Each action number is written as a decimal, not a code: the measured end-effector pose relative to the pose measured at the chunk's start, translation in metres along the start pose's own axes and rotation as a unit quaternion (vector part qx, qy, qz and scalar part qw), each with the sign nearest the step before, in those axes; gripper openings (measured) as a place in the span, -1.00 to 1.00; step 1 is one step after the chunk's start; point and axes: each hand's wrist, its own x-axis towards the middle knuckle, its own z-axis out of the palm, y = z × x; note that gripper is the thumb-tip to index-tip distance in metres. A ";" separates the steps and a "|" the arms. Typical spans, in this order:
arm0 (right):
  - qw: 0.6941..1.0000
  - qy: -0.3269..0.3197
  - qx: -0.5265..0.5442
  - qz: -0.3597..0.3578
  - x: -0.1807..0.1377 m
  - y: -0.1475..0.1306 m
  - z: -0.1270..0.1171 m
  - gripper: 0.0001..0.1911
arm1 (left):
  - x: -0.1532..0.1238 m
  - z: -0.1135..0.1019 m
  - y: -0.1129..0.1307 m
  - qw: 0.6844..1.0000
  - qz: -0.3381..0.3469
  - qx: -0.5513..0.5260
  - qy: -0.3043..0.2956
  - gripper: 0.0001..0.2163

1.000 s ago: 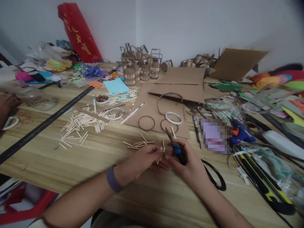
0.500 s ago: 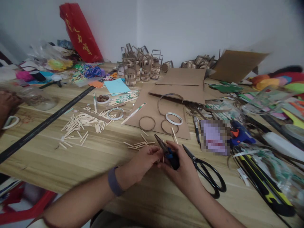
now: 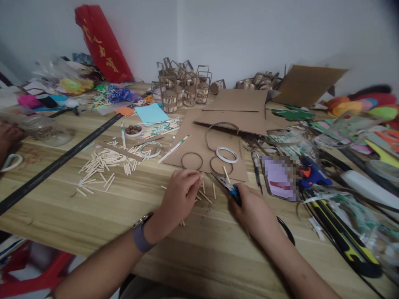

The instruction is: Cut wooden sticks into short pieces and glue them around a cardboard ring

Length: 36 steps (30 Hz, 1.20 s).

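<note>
My right hand (image 3: 257, 209) is closed around blue-and-black handled pliers (image 3: 231, 189), their jaws pointing up and left over the table. The fingertips of my left hand (image 3: 179, 195) are pinched together just left of the pliers; what they hold, if anything, is too small to make out. Short wooden sticks (image 3: 205, 197) lie scattered between and below the hands. Ahead on a cardboard sheet (image 3: 174, 157) rest two thin brown rings (image 3: 192, 167) and a white tape roll (image 3: 227, 155). Black scissors (image 3: 287, 231) are mostly hidden beneath my right forearm.
A heap of cut sticks (image 3: 102, 162) lies left, near a bowl of brown balls (image 3: 134, 130). Small woven baskets (image 3: 170, 101) stand at the back. A utility knife (image 3: 343, 234) and a glue gun (image 3: 315, 176) lie right. Another person's hand (image 3: 11, 135) is at far left.
My hands have moved apart: the left went left and up, the right carried the pliers right. Several short sticks now show on the table between them, and my right arm covers most of the scissors.
</note>
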 end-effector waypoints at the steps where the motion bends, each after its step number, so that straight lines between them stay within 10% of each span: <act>1: 1.000 -0.005 -0.003 0.002 0.000 -0.001 0.001 -0.86 | 0.000 0.001 0.001 1.000 0.007 0.003 0.004 -0.76; 6: 0.967 0.014 0.249 0.052 0.000 -0.004 -0.008 -0.88 | -0.004 0.002 0.005 0.991 -0.053 -0.070 -0.100 -0.71; 12: 0.706 0.086 0.678 0.187 -0.005 -0.016 -0.022 -0.52 | -0.012 0.012 0.013 0.914 -0.147 -0.243 -0.291 -0.71; 16: 0.664 0.062 0.717 0.204 -0.007 -0.024 -0.016 -0.50 | -0.015 0.021 0.018 0.874 -0.178 -0.316 -0.323 -0.69; 22: 0.692 0.084 0.696 0.175 -0.010 -0.032 -0.005 -0.56 | -0.018 0.027 0.015 0.826 -0.230 -0.387 -0.340 -0.65; 32: 0.900 0.057 0.431 0.001 -0.019 -0.030 -0.001 -0.62 | -0.008 0.018 0.012 0.825 -0.288 -0.445 -0.197 -0.69; 36: 0.931 0.063 0.354 -0.059 -0.021 -0.037 -0.002 -0.66 | -0.008 0.020 0.012 0.795 -0.312 -0.487 -0.181 -0.67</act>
